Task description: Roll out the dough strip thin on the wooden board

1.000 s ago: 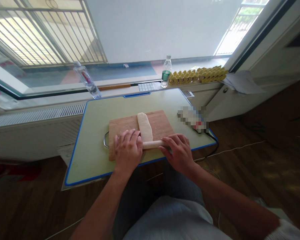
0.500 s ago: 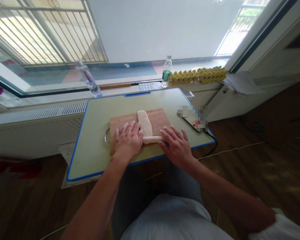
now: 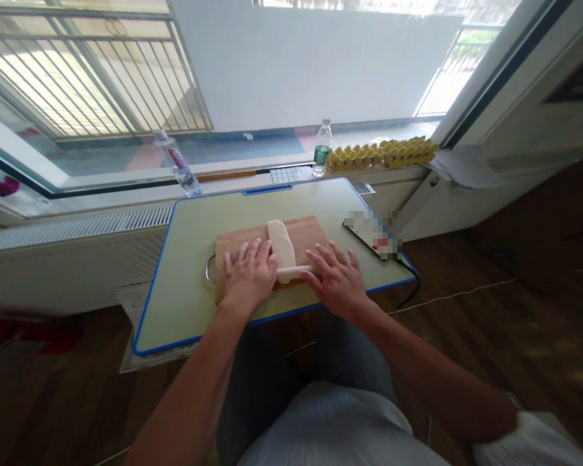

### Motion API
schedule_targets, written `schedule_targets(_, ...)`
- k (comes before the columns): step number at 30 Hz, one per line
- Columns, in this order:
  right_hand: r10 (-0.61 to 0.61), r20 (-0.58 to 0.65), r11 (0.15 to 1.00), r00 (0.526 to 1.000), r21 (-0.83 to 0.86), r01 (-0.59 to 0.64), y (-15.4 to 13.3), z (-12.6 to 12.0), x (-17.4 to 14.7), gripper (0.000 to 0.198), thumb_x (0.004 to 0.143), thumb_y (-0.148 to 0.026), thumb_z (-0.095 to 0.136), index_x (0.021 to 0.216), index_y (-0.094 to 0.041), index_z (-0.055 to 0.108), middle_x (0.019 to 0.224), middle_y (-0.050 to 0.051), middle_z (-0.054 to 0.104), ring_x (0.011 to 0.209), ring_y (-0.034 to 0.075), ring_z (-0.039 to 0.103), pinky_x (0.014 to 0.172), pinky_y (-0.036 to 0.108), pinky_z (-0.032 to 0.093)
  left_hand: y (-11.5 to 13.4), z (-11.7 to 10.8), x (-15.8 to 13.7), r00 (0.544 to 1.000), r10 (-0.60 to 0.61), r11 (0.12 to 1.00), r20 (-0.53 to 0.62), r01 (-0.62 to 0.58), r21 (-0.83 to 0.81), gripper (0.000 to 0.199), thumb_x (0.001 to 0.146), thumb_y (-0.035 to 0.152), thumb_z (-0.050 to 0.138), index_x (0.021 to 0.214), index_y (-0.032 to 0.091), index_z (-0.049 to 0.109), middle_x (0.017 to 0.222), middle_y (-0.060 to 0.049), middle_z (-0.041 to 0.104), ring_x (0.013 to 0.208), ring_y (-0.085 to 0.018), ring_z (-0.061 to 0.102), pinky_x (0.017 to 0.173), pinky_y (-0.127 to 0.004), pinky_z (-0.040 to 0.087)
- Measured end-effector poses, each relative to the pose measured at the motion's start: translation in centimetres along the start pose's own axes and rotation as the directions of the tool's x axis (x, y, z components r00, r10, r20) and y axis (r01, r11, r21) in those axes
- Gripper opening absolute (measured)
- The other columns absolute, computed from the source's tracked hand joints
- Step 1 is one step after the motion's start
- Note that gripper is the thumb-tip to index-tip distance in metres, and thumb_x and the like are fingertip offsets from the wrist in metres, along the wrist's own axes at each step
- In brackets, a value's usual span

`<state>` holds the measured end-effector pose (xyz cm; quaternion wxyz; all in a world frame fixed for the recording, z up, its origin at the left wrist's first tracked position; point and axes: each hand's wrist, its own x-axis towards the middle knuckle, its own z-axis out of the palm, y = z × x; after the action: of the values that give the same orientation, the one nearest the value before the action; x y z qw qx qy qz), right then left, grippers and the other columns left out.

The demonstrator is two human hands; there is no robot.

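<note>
A slim pale rolling pin [image 3: 294,272] lies across the near end of a long flat strip of white dough [image 3: 282,243]. The strip rests on a wooden cutting board [image 3: 307,234], with a little dough showing on the near side of the pin. My left hand [image 3: 251,270] lies over the pin's left end, fingers spread and stretched forward. Over its right end is my right hand [image 3: 337,278], also with fingers apart and flat. Both palms hide the pin's ends.
Beneath the board is a light green, blue-edged table [image 3: 175,285]. A phone-like device [image 3: 373,236], partly blurred out, lies on the right with a black cable. Along the windowsill stand two plastic bottles, a clear one [image 3: 177,162] and a green-labelled one [image 3: 322,152], and yellow egg trays [image 3: 381,154].
The camera view has tilted slightly upward. Under my hands, the rolling pin has rolled a little away from me over the dough. Both hands keep their spread pose.
</note>
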<state>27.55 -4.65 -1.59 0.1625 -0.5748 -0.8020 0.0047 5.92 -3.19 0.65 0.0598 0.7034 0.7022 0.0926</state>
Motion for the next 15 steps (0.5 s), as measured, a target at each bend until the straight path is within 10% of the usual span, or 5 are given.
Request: schedule_targets(15,0.013,0.039,0.999,0.999,-0.050,-0.011,0.7,0.1,5.1,0.056,0.112,-0.064,0.035,0.148,-0.032,0.065,0.162,0.006,0.059,0.155,0.039,0.042,0.122,0.068,0.030,-0.3,-0.4,3.7,0.997,-0.038,0.998,0.068,0.042,-0.048,0.064,0.108,0.049,0.027,0.164,0.027,0.046,0.175,-0.011,0.040,0.162,-0.035,0.033,0.130,-0.076,0.018)
